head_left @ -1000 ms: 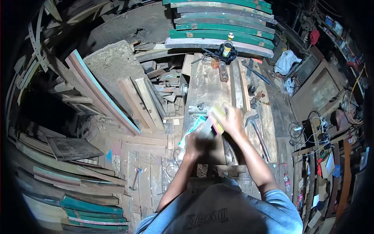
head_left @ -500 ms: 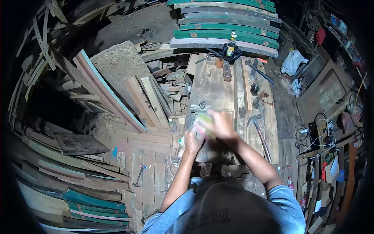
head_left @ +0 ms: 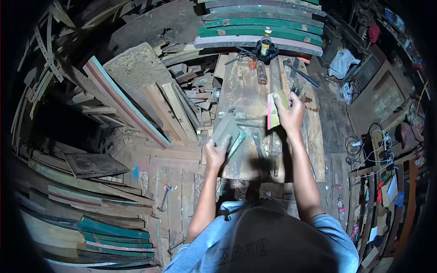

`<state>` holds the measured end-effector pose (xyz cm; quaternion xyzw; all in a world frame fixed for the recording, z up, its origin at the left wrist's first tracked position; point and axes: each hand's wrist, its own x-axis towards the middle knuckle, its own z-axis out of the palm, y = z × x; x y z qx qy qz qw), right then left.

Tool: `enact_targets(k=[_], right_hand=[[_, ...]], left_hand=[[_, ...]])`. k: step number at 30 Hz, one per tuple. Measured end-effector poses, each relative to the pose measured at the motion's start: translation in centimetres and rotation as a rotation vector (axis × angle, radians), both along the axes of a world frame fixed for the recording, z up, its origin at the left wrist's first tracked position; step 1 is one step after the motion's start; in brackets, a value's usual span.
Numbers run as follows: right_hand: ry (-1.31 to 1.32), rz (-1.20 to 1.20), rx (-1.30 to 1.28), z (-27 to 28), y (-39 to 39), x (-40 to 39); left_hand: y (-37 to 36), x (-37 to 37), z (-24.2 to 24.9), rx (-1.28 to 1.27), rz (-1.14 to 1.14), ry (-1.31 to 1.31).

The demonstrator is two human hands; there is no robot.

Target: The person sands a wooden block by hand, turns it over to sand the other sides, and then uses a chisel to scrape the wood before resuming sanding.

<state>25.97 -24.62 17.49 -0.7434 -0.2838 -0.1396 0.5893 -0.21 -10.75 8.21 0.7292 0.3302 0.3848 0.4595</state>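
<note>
My left hand (head_left: 215, 154) is closed around the lower end of a grey-green wooden block (head_left: 224, 130) with a lighter green edge, tilted over the left side of the workbench (head_left: 248, 105). Further right, my right hand (head_left: 292, 111) grips a flat yellow-green piece with a pink edge (head_left: 274, 110), thumb laid across its face. The two pieces are held apart, with bench top showing between them. Near the top of the left block lies a small dark metal part (head_left: 231, 109). My right forearm covers most of a hammer on the bench.
At the bench's far end stand a bottle with a yellow label (head_left: 265, 45), a brown bottle (head_left: 261, 74) and an orange-tinted jar (head_left: 252, 63). A dark bar (head_left: 302, 75) lies far right. Green boards (head_left: 259, 31) are stacked beyond; planks (head_left: 175, 113) lean at left.
My hands have moved apart from close together over the bench. The right one went up and right with the yellow-green piece, while the left one shifted slightly left, holding the block.
</note>
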Motion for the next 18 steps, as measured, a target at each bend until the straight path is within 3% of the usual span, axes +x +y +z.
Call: enact_targets(k=[1,2,5,6,10,11,12,14,17,18], right_hand=[[0.013,0.019,-0.100,0.0,-1.6,-0.1],[0.061,0.106,-0.183,0.2,-3.1,-0.5],[0.400,0.330,-0.092,-7.0,-5.2,-0.3],[0.341,0.311,-0.138,-6.3,-6.0,-1.9],[0.587,0.455,0.012,-9.1,-5.8,-6.4],[0.696,0.524,-0.068,-9.4,-6.3,-6.9],[0.410,0.423,-0.259,-10.2,-6.1,-7.5],[-0.011,0.260,-0.375,-10.0,-6.0,-9.5],[0.584,0.514,-0.110,-11.2,-3.9,-12.6],[0.662,0.539,-0.051,-11.1,-3.7,-13.7]], left_hand=[[1.0,-0.7,-0.5,0.040,0.020,-0.048],[1.3,-0.9,-1.2,-0.079,0.065,-0.236],[1.9,-1.4,0.2,-0.222,0.304,-0.333],[1.6,-1.2,1.1,-0.228,0.357,-0.404],[1.0,-1.5,1.5,-0.275,0.385,-0.420],[0.7,-1.6,1.7,-0.310,0.383,-0.391],[0.2,-1.7,1.9,-0.279,0.400,-0.371],[-1.1,-1.5,2.1,-0.222,0.431,-0.332],[-2.7,-1.7,1.9,-0.297,0.333,-0.376],[-3.0,-1.7,1.5,-0.323,0.291,-0.400]])
